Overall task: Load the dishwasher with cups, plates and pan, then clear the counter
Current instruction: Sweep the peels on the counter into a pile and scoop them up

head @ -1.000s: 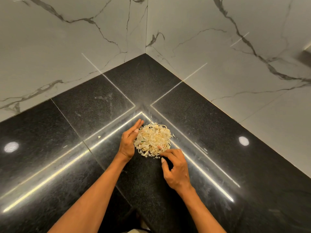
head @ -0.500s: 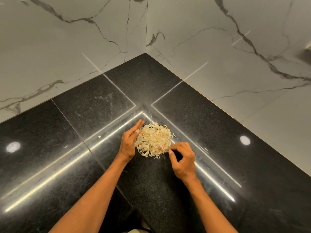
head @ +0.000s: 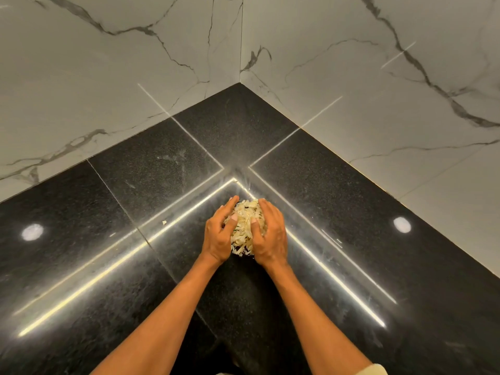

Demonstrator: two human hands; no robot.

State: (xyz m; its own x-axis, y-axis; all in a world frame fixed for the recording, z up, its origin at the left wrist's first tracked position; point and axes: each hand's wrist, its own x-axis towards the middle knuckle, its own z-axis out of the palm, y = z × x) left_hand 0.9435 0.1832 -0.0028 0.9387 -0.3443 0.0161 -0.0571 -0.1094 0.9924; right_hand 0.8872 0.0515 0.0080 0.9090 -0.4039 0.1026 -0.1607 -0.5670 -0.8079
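The scraps (head: 247,228) are a pale yellow heap of thin shreds, pressed into a tall, narrow mound. The heap lies on the black counter (head: 351,212) near its inner corner. One small loose shred (head: 164,222) lies apart, to the left of it.

Heap of food scraps (head: 247,226) on counter (head: 338,212), pressed between fingers (head: 230,209) of left hand (head: 217,235) and those of right hand (head: 270,236). Lone scrap (head: 164,222) on counter, left of left fingers, apart. Walls' corner (head: 240,74) beyond fingertips.
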